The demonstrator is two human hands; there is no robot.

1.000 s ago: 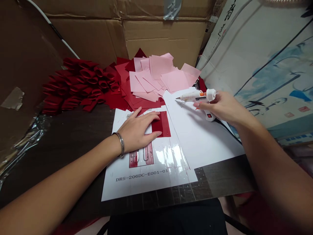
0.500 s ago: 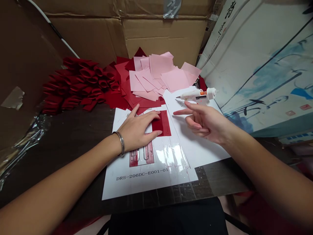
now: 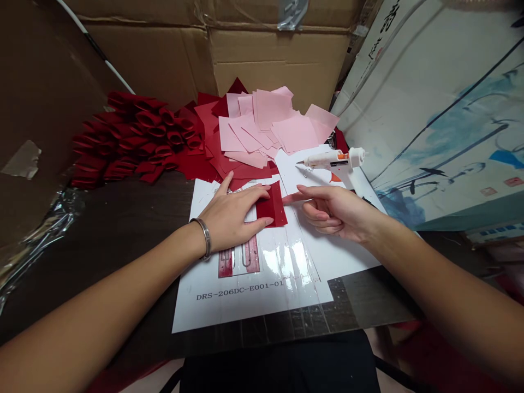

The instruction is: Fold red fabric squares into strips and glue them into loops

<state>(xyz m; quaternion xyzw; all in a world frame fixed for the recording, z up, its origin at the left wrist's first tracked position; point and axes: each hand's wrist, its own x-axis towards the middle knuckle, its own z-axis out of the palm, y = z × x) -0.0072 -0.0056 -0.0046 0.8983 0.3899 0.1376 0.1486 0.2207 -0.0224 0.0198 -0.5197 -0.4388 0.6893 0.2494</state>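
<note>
The left hand lies flat and open on the laminated template sheet, gripping nothing. Its fingertips rest on the left part of a dark red piece, a tilted rectangle whose material can't be told from this view. A metal bangle circles the left wrist. The right hand is also empty, its fingers loosely curled and its index finger reaching left. That fingertip ends at the piece's right edge, though whether it touches is hard to tell.

Just beyond the right hand, a white hot glue gun lies on a white sheet, unheld, with its nozzle pointing left. The bare white sheet gives open room below and to the right of the right hand, as far as its edge on the dark tabletop. Directly below the left fingers, the template shows red printed strips, and nearer the sheet's lower edge runs the code DRS-206DC-E001-01.

Beyond both hands, pink paper squares lie overlapped on red sheets, their edges fanned out close to the top of the template. Further left of the left hand, folded red pieces are heaped in rows, with dark tabletop between them and the left forearm. A cardboard box stands behind the piles.
</note>
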